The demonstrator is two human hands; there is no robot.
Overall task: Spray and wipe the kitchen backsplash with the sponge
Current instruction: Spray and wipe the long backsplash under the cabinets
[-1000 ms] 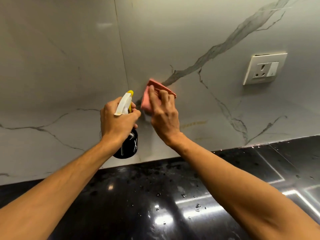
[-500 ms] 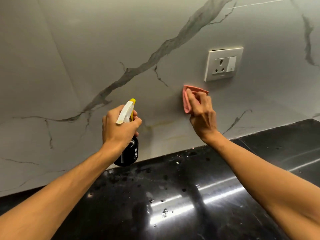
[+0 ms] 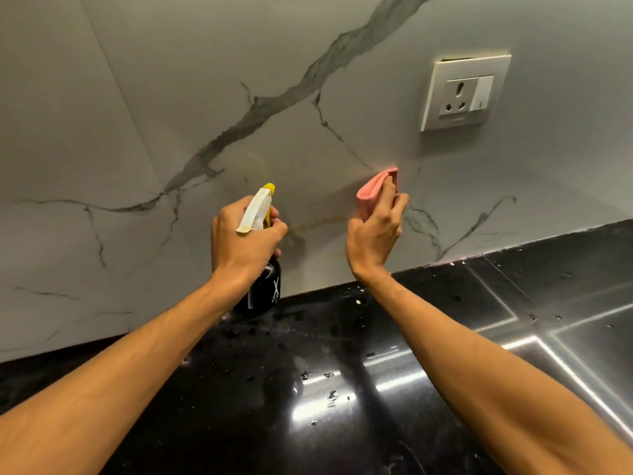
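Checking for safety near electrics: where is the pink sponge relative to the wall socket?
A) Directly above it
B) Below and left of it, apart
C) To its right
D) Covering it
B: the sponge, held in the right hand, is below and left of the socket, with bare backsplash between them.

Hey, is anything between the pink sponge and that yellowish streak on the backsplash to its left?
Nothing visible. The right hand holds the pink sponge against the backsplash, and the yellowish streak lies lower left of it with only marble between. The spray bottle in the left hand sits farther left; the socket is above right.
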